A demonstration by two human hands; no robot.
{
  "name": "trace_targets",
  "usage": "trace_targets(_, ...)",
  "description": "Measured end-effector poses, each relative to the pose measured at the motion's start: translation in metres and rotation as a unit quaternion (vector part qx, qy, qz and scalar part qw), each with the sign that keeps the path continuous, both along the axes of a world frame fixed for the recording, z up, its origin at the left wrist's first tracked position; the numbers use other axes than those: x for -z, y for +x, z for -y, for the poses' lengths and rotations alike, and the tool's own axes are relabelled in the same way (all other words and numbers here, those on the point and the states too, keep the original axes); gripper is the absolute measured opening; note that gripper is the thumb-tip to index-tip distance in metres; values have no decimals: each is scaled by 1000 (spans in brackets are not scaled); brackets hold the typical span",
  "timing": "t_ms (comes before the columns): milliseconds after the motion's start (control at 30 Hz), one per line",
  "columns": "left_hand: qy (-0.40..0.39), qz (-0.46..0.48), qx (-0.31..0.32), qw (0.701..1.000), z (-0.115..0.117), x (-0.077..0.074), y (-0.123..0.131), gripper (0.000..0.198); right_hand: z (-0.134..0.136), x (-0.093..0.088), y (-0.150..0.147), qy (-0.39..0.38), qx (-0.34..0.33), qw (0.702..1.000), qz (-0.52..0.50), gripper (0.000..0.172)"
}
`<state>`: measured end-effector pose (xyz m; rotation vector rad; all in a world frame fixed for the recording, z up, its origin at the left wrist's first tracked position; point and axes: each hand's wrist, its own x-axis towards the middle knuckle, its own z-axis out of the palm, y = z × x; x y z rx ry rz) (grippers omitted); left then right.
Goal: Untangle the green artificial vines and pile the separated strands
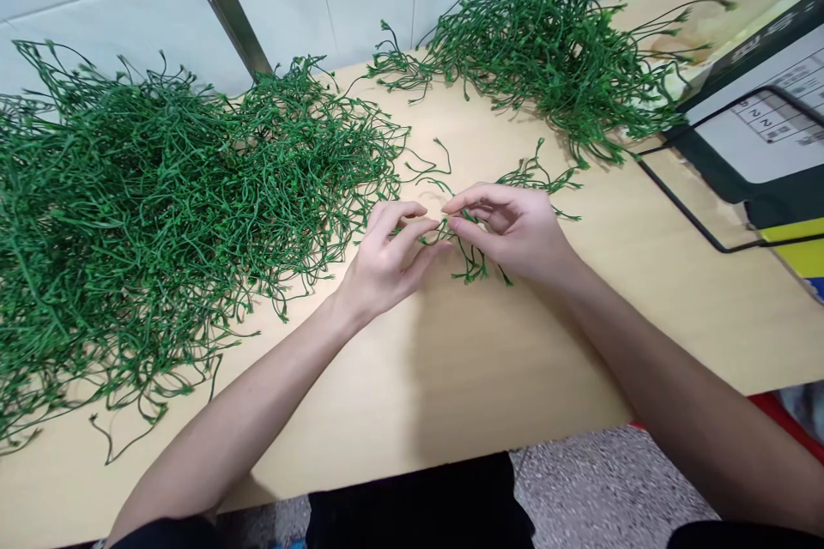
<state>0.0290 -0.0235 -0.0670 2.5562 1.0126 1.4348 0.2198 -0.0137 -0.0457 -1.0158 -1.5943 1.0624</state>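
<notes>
Black sleeves [168, 534] flank right fingers [474, 234] pinching stems [476, 264] and left fingers [400, 211], grip unclear; label [760, 146] shows 2s.

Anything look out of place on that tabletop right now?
Only slightly: a stray green strand lies on the tabletop between the left pile and the right pile, while most strands are heaped together.

In front of you a pale wooden bench [373, 377] crosses the frame, with a large heap of green stems [180, 206] over its left side and a smaller heap [547, 51] at the upper right. Near the centre you have some loose stems [449, 159], and at the right edge a dark printed box [760, 129].
</notes>
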Motion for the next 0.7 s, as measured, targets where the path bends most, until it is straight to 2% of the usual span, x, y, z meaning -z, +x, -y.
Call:
trace_targets(100, -55, 26, -12, 998, 0, -4, 2, 8, 0, 0, -1, 2, -9, 1000, -1, 11)
trace_targets(267, -152, 57, -42, 986, -1, -9, 0, 28, 1, 0, -2, 12, -20, 1000, 7, 12)
trace_targets(400, -149, 91, -74, 982, -1, -10, 0, 34, 1, 0, -1, 4, -23, 1000, 5, 14)
trace_targets(500, -145, 117, -103, 977, -1, -8, 1, 31, 1, 0, 0, -2, -30, 1000, -1, 15)
trace_targets(700, -125, 145, -92, 977, -1, -7, 1, 22, 1, 0, 0, -3, -34, 999, -20, 17)
